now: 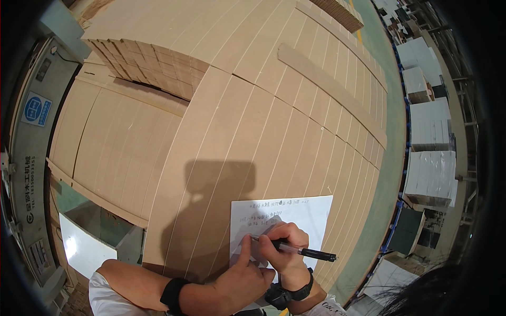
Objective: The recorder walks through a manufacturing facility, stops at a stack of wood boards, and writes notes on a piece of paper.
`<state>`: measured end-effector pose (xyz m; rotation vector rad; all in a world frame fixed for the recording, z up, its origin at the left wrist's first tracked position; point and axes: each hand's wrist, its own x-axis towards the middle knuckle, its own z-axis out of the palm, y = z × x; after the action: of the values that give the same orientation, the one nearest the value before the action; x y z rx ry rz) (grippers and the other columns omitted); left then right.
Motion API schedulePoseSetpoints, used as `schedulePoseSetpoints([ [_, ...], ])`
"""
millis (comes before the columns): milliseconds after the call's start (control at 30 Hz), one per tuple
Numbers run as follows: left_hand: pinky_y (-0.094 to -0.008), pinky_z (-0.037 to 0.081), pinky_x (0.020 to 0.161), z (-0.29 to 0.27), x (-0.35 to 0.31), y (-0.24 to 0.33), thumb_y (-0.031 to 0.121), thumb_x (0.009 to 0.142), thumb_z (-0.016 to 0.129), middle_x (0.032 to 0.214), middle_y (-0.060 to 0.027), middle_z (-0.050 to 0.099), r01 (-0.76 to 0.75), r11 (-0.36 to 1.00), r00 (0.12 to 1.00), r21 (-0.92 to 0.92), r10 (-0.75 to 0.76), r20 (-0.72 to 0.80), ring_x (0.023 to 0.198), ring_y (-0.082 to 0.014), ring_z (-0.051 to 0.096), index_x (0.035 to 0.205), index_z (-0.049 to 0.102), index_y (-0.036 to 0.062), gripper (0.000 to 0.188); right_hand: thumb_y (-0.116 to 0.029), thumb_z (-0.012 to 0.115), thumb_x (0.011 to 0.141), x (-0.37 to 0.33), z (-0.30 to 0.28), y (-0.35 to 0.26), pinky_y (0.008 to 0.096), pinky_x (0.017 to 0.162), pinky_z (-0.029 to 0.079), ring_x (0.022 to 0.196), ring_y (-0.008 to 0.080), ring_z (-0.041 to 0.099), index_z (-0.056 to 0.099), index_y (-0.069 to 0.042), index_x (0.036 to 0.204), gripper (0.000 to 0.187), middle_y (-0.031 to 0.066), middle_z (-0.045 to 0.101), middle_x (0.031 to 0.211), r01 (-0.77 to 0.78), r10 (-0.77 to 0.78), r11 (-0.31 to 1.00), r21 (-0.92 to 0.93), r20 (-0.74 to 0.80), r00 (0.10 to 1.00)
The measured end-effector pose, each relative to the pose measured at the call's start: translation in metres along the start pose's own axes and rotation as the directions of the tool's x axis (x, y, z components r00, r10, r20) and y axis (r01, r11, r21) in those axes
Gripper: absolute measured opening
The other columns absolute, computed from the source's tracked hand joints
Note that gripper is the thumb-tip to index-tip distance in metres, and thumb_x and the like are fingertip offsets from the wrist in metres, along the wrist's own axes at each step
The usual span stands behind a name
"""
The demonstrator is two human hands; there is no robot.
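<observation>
A black pen (316, 254) is gripped in my right hand (286, 247), its tip down on a white sheet of paper (316, 213). Several lines of handwriting run across the upper part of the sheet. My left hand (243, 282) rests on the lower part of the paper, index finger stretched toward the pen tip and the other fingers curled. Both wrists wear black bands. Under the paper lie long brown fibreboard strips (211, 137), side by side in a stack.
One loose board strip (332, 95) lies across the stack. Further stacked boards (147, 66) stand at the far left, beside a grey machine (31, 158). A white panel (81, 242) stands at the lower left. Wrapped white stacks (432, 124) line the right, beyond the green floor (377, 221).
</observation>
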<state>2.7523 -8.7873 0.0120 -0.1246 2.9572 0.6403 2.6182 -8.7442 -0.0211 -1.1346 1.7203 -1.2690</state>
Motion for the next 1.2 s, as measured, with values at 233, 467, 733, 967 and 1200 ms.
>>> schedulePoseSetpoints([
  [233, -0.0611, 0.028, 0.097, 0.005, 0.0, 0.0, 0.017, 0.076, 0.051, 0.058, -0.0103, 0.055, -0.009, 0.999, 0.999, 0.038, 0.01, -0.045, 0.061, -0.0244, 0.059, 0.093, 0.056, -0.0002, 0.025, 0.003, 0.072, 0.069, 0.001, 0.0, 0.002, 0.0231, 0.042, 0.035, 0.046, 0.0114, 0.049, 0.051, -0.006, 0.071, 0.023, 0.0035, 0.054, 0.057, 0.038, -0.038, 0.998, -0.05, 0.004, 0.999],
  [467, -0.0612, 0.027, 0.097, 0.004, -0.001, 0.003, 0.017, 0.077, 0.051, 0.056, -0.0086, 0.054, 0.025, 0.999, 0.998, 0.03, -0.023, -0.057, 0.061, -0.0254, 0.059, 0.09, 0.056, 0.0019, 0.021, 0.002, 0.073, 0.068, 0.002, 0.0, -0.001, 0.0231, 0.042, 0.035, 0.047, 0.0115, 0.05, 0.051, -0.005, 0.071, 0.023, 0.0032, 0.054, 0.057, 0.027, -0.027, 0.998, -0.053, 0.006, 1.0],
  [733, -0.0617, 0.027, 0.097, 0.002, 0.0, 0.002, 0.018, 0.077, 0.05, 0.055, -0.0087, 0.054, 0.015, 1.0, 1.0, 0.016, -0.014, -0.018, 0.059, -0.0253, 0.059, 0.089, 0.055, 0.0025, 0.02, 0.001, 0.073, 0.068, 0.002, 0.0, 0.001, 0.0235, 0.041, 0.036, 0.046, 0.0121, 0.05, 0.051, -0.006, 0.071, 0.023, 0.0037, 0.055, 0.058, 0.041, -0.04, 0.998, -0.055, 0.019, 0.999],
  [967, -0.0616, 0.026, 0.097, 0.0, 0.001, 0.002, 0.019, 0.078, 0.05, 0.059, -0.0103, 0.056, 0.014, 0.999, 1.0, 0.036, -0.014, -0.001, 0.06, -0.0256, 0.06, 0.092, 0.055, 0.002, 0.022, 0.0, 0.073, 0.069, 0.001, -0.001, 0.004, 0.0239, 0.041, 0.036, 0.046, 0.0126, 0.051, 0.052, -0.006, 0.071, 0.023, 0.0039, 0.055, 0.057, 0.061, -0.059, 0.995, -0.076, 0.03, 0.998],
  [1200, -0.0615, 0.026, 0.097, 0.001, 0.0, 0.001, 0.019, 0.078, 0.05, 0.061, -0.0117, 0.057, 0.007, 1.0, 1.0, 0.017, -0.007, 0.011, 0.062, -0.0265, 0.06, 0.093, 0.055, 0.0017, 0.024, 0.0, 0.073, 0.069, 0.002, -0.001, 0.002, 0.0238, 0.041, 0.036, 0.046, 0.0126, 0.05, 0.052, -0.006, 0.071, 0.022, 0.0038, 0.054, 0.057, 0.044, -0.042, 0.996, -0.076, 0.022, 0.999],
])
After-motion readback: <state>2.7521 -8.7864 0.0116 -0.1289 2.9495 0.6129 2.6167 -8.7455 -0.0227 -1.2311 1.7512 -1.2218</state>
